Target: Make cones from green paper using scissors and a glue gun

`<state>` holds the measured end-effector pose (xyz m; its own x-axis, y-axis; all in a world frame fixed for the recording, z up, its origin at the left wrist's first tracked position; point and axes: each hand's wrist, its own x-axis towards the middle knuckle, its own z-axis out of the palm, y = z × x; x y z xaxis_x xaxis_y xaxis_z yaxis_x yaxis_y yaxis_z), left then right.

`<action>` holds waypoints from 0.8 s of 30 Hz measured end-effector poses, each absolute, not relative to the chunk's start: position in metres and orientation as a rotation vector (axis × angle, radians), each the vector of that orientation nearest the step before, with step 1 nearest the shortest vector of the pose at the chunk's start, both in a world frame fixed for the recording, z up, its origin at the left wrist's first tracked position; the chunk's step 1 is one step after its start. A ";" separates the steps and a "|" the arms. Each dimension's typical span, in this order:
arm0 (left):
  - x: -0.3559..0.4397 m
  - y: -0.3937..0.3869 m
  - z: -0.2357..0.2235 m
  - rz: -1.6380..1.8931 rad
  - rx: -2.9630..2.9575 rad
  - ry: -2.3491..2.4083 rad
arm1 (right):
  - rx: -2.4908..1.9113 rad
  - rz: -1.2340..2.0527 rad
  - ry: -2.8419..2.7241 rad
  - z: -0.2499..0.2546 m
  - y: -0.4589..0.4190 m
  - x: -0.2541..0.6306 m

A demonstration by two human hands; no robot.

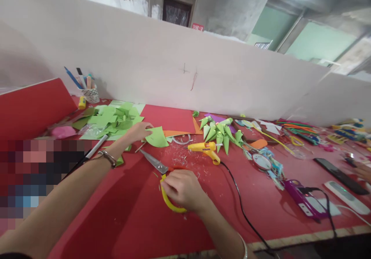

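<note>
My left hand (139, 131) reaches over the table, its fingers closed on the edge of a green fan-shaped piece of paper (158, 137). My right hand (183, 187) grips a pair of scissors (155, 161) by its yellow and red handles. The blades point up and left, below the green piece and apart from it. Left of the paper lies a pile of cut green paper pieces (117, 118). Beyond the right hand rests a yellow glue gun (204, 147). Behind it stands a cluster of small green paper cones (219, 129).
A black cord runs from the glue gun toward the table's front edge. A purple power strip (305, 201), a black phone (340, 176) and a round white-faced disc (261, 161) lie to the right. A pen cup (91, 94) stands back left, before a white partition (145, 66).
</note>
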<state>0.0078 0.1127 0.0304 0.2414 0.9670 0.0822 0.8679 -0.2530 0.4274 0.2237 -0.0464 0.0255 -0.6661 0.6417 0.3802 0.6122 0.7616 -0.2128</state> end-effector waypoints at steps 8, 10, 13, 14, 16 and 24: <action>-0.042 0.054 0.051 0.767 1.899 1.529 | -1.355 0.301 -2.534 0.035 -0.044 0.233; -0.058 0.043 0.043 0.863 1.787 1.535 | -1.500 0.270 -2.524 0.038 -0.047 0.235; -0.074 0.034 0.030 1.050 1.564 1.569 | -1.670 0.265 -2.545 0.039 -0.054 0.236; -0.078 0.032 0.026 1.151 1.404 1.555 | -1.691 0.275 -2.560 0.037 -0.056 0.235; -0.082 0.030 0.021 1.327 1.078 1.490 | -1.703 0.290 -2.572 0.033 -0.059 0.234; -0.080 0.028 0.027 1.579 0.719 1.394 | -1.559 0.503 -2.517 0.024 -0.062 0.229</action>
